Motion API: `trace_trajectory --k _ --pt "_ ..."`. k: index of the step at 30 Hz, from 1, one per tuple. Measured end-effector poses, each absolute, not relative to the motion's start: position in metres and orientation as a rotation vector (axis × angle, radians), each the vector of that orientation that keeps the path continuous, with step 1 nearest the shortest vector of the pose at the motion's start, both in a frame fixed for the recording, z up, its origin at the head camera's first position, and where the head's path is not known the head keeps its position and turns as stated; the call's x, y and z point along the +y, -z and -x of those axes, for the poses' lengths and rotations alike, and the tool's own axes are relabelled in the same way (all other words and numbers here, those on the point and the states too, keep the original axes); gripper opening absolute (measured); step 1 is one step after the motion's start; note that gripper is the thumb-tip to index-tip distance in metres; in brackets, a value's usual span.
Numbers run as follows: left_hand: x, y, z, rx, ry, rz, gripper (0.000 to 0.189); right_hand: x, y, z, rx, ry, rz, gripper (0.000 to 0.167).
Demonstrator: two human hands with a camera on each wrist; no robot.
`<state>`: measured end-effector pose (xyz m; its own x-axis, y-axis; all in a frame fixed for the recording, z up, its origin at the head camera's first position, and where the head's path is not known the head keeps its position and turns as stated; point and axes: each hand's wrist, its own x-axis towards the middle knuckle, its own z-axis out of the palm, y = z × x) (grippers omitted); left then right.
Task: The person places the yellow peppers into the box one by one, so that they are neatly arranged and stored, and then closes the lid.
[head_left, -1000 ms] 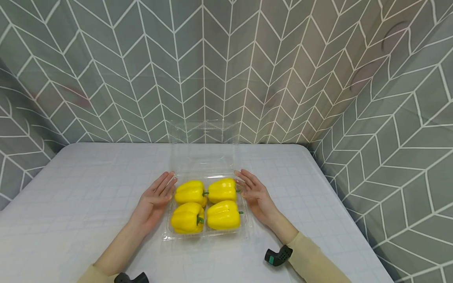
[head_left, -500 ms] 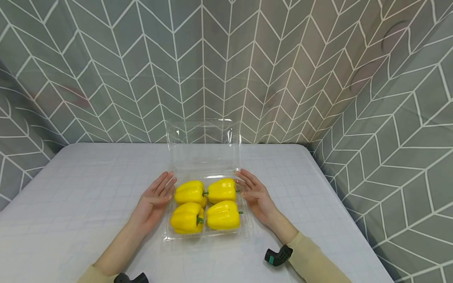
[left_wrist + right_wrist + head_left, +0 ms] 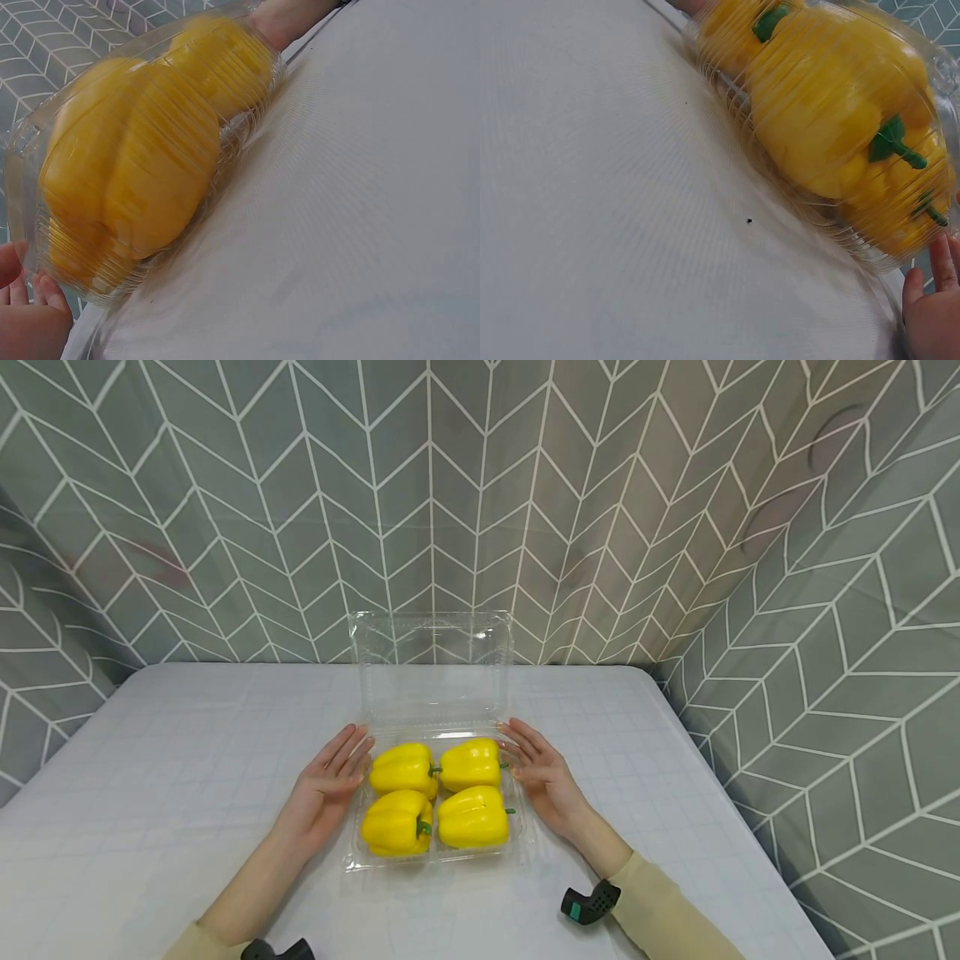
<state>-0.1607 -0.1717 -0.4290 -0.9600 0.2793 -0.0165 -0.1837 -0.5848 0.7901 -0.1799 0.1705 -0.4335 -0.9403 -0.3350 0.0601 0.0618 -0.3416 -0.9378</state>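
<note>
Several yellow bell peppers (image 3: 474, 817) with green stems lie in two rows in a clear plastic clamshell container (image 3: 390, 862) on the table. The container's clear lid (image 3: 431, 685) stands raised at the back. My left hand (image 3: 318, 793) is at the left side, its fingers extended along the wall near the back corner. On the opposite side my right hand (image 3: 547, 781) mirrors it, fingers likewise stretched out. In the left wrist view, fingertips (image 3: 49, 289) meet the container's corner. The right wrist view has fingers (image 3: 941, 266) beside the ribbed wall.
A white cloth covers the table (image 3: 202, 735). Behind it hangs a grey curtain (image 3: 450, 510) with a white chevron pattern, and another curtain (image 3: 862, 693) borders the right side. Black devices (image 3: 590, 902) are worn at both wrists.
The lid was blurred a second ago; now it stands still and sharp, its top edge slightly higher. Both hands and the peppers have stayed in place.
</note>
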Motion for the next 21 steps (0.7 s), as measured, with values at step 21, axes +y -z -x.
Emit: trace_trajectory --k 21 --pt "-0.1717 0.4277 0.1605 1.261 -2.583 -0.162 0.077 0.1712 0.4341 0.1799 1.649 2.360 0.393 0.070"
